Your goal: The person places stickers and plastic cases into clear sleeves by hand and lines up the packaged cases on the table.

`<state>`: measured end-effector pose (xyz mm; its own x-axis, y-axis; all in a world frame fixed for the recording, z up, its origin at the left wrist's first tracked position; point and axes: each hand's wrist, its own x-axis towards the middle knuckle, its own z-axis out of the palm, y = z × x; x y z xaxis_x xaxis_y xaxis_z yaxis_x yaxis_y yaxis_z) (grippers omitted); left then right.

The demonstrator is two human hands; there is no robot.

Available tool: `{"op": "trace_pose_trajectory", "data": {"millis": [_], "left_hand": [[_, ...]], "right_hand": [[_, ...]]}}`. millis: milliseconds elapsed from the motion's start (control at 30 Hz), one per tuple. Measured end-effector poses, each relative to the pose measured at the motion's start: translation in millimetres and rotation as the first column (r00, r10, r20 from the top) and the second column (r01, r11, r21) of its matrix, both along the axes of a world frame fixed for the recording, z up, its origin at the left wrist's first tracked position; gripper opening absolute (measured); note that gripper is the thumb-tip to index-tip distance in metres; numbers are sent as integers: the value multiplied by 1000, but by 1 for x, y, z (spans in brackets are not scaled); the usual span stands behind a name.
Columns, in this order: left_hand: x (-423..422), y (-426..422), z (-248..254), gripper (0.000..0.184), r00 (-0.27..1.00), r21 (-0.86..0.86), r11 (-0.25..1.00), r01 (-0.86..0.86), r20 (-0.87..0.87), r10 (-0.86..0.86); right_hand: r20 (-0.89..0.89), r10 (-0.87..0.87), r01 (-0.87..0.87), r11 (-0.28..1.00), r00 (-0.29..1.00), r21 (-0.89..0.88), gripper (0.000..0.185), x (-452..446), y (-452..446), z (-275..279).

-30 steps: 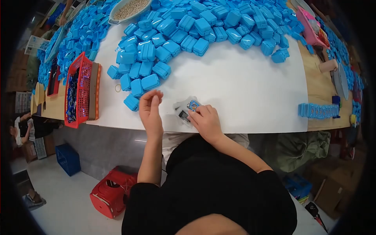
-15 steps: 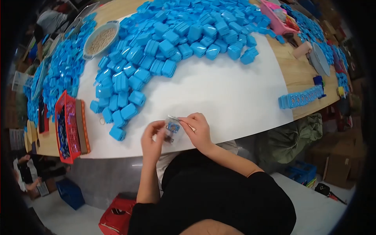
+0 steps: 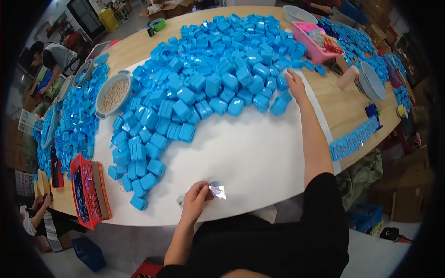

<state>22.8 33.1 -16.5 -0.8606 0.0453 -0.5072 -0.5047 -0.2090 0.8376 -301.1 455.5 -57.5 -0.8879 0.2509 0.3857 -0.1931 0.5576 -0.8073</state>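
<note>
My left hand (image 3: 196,199) is closed, pinching a small shiny plastic packet (image 3: 217,191) with something blue at its upper end. Its exact contents are too small to make out. A pale, clear bit (image 3: 181,200) shows behind that hand, partly hidden by it. My right hand (image 3: 296,85) is stretched far forward to the right edge of the big heap of small blue plastic cases (image 3: 213,85). Its fingers are apart and beside a blue case (image 3: 282,83); whether they touch it I cannot tell.
White paper (image 3: 232,148) covers the table before me. On the left are a red basket (image 3: 81,192) and a bowl of beige pellets (image 3: 114,94). A pink basket (image 3: 315,46), a pink cylinder (image 3: 347,77) and a row of blue cases (image 3: 354,139) are on the right. Another person (image 3: 58,60) works at far left.
My right hand has let go of the packet and reached forward to the right end of the heap. The packet stays in my left hand. The camera view has tilted up.
</note>
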Motion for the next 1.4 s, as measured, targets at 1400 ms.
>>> {"op": "trace_pose_trajectory", "data": {"millis": [1400], "left_hand": [[-3,22,-21,14,987,-33,996,-78,-146,72]], "right_hand": [[270,315,-371,908,910,194,36,97,-112,68]]}}
